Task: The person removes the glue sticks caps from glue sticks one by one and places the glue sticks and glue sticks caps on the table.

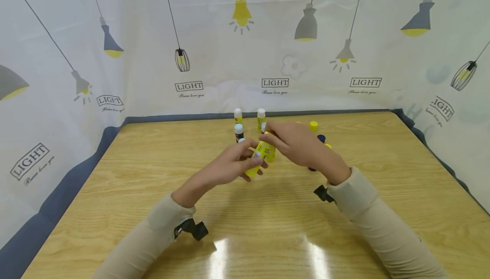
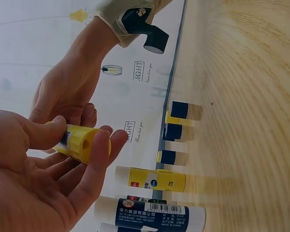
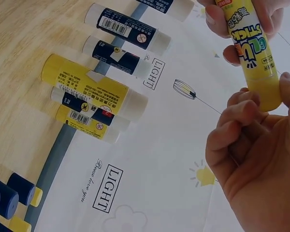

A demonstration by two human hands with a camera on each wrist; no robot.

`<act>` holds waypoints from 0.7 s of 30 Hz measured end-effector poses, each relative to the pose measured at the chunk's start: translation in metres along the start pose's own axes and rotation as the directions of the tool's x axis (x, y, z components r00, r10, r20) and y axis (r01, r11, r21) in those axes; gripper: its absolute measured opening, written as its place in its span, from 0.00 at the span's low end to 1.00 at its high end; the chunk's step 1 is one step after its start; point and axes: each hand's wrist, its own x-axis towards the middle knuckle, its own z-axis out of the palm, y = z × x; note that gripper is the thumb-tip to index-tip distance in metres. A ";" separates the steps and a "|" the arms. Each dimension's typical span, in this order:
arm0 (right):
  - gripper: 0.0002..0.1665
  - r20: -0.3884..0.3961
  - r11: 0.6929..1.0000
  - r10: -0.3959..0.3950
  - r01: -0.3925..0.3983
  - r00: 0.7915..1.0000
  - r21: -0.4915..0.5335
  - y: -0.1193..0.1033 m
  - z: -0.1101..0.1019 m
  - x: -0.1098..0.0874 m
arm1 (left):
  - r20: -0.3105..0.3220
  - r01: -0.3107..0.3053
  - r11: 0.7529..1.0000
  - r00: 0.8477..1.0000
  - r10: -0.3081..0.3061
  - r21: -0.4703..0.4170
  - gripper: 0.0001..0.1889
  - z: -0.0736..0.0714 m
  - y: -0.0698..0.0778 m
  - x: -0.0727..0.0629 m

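A yellow glue stick is held between both hands above the table, tilted. My left hand grips its lower body, thumb along the printed label; in the left wrist view the yellow base shows between the fingers. The right hand pinches the yellow cap end with thumb and fingers. Behind the hands stand several uncapped glue sticks with white tops, among them a large yellow one and a navy one. Some are partly hidden by the hands in the head view.
Several loose navy caps and yellow caps stand on the wooden table to the right of the glue sticks, partly behind the right hand. A white printed curtain hangs around the table's back and sides.
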 end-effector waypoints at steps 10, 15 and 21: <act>0.09 -0.006 0.993 -0.102 0.102 0.995 0.059 0.006 -0.002 0.000 | 0.013 0.040 0.998 0.999 -0.040 -0.052 0.16 -0.001 -0.006 0.006; 0.11 -0.022 0.987 -0.148 0.149 0.989 0.056 0.008 0.000 0.001 | 0.006 0.050 0.997 0.999 -0.050 -0.062 0.16 0.000 -0.009 0.008; 0.15 -0.040 1.000 -0.024 0.025 0.999 0.019 0.007 0.002 -0.001 | -0.047 0.058 0.998 0.997 -0.059 -0.022 0.17 0.004 -0.013 0.010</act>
